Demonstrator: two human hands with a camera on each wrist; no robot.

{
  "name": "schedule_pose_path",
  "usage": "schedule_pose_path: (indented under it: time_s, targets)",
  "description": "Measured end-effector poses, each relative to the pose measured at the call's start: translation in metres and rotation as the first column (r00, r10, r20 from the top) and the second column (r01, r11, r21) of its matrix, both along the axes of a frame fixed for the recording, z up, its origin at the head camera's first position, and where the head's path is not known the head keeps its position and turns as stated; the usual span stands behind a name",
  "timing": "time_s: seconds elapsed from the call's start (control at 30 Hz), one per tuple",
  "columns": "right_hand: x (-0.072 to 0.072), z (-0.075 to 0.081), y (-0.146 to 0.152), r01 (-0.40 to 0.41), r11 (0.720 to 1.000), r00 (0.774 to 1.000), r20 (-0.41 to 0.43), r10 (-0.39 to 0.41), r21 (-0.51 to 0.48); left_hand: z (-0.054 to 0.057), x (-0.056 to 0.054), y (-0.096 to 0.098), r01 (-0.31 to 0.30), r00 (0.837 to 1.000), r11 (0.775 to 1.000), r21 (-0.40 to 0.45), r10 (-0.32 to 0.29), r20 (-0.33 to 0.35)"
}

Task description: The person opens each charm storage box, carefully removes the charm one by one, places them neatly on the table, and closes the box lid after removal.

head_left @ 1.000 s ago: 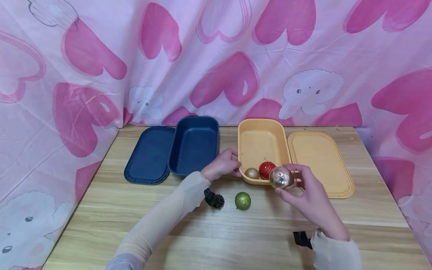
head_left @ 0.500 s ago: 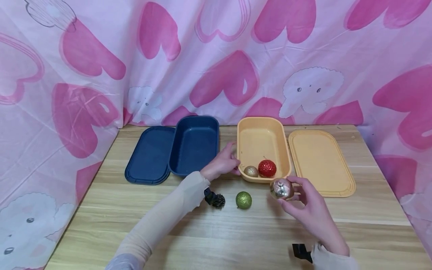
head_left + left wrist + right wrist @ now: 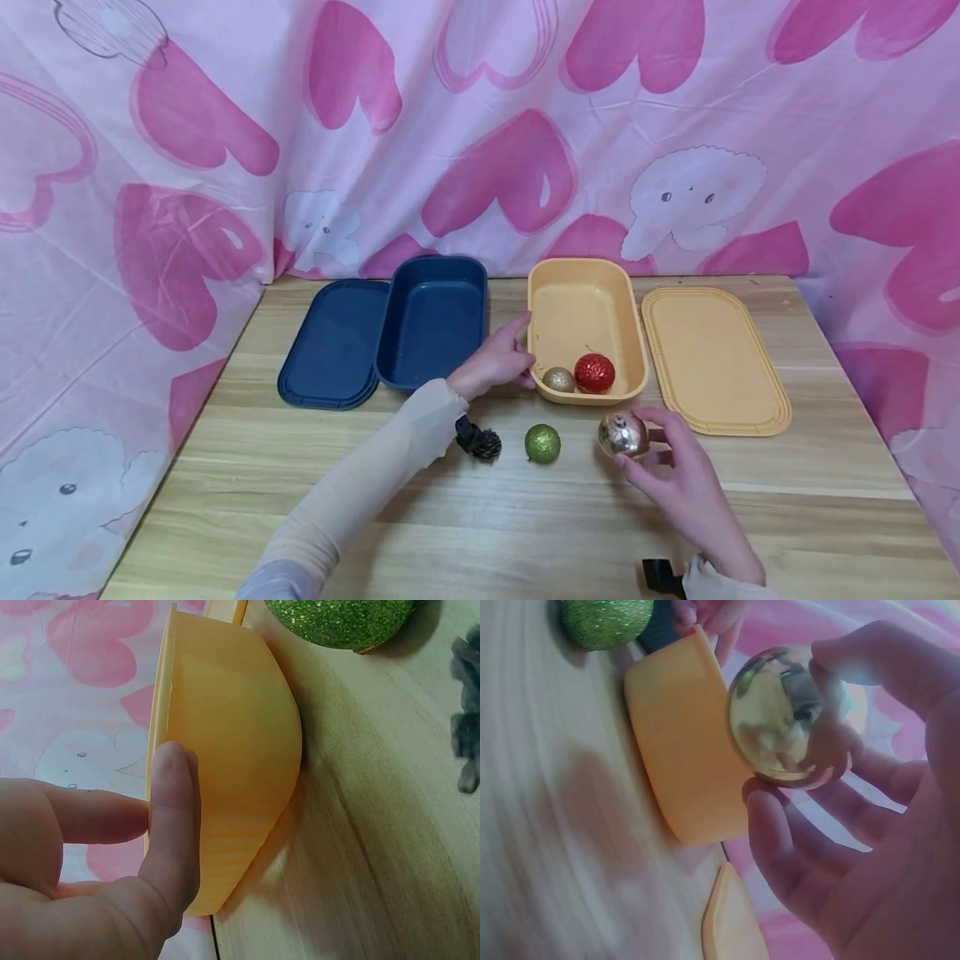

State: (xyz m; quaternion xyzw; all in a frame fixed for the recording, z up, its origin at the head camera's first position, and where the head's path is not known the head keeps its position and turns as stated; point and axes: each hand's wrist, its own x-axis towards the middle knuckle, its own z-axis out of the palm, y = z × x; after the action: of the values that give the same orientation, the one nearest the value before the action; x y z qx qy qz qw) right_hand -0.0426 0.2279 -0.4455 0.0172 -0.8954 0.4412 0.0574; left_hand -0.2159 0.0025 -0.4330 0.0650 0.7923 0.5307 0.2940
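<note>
Gold ball (image 3: 622, 435) gleams mirror-smooth — orange box (image 3: 581, 317) stands round-cornered.

Mirror-glossy gold ball (image 3: 622, 435), rough glittery green ball (image 3: 542, 443), smooth matt plastic yellow box (image 3: 585, 321), wood-grain table (image 3: 480, 533)

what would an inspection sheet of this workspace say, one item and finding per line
surface: wood-grain table
job's things: shiny gold ball, held off the table; yellow box, open, with red ball and small gold ball at its near end
clutter: green ball and pine cone on the table; blue box with blue lid to its left; yellow lid
grippers: right hand holds the shiny gold ball; left hand touches the yellow box's left rim
cables: nothing seen
surroundings: pink heart-patterned cloth behind and at both sides
</note>
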Motion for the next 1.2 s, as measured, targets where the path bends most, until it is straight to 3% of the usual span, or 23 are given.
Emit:
schedule_pose_path:
  time_s: [0.27, 0.7, 1.2]
  targets:
    - [0.004, -0.009, -0.001, -0.028, 0.999, 1.000, -0.008, 0.028, 0.015, 0.000, -0.001, 0.000, 0.015, 1.000, 1.000, -0.016, -0.015, -0.015]
    - [0.008, -0.016, -0.013, 0.061, 0.984, 0.998, 0.007, -0.063, 0.168, 0.000, 0.000, 0.000, 0.021, 1.000, 1.000, -0.012, -0.021, -0.021]
    - [0.001, -0.021, -0.028, 0.110, 0.985, 0.988, 0.092, -0.122, 0.133, -0.001, 0.000, 0.000, 0.024, 0.999, 1.000, -0.013, -0.024, -0.021]
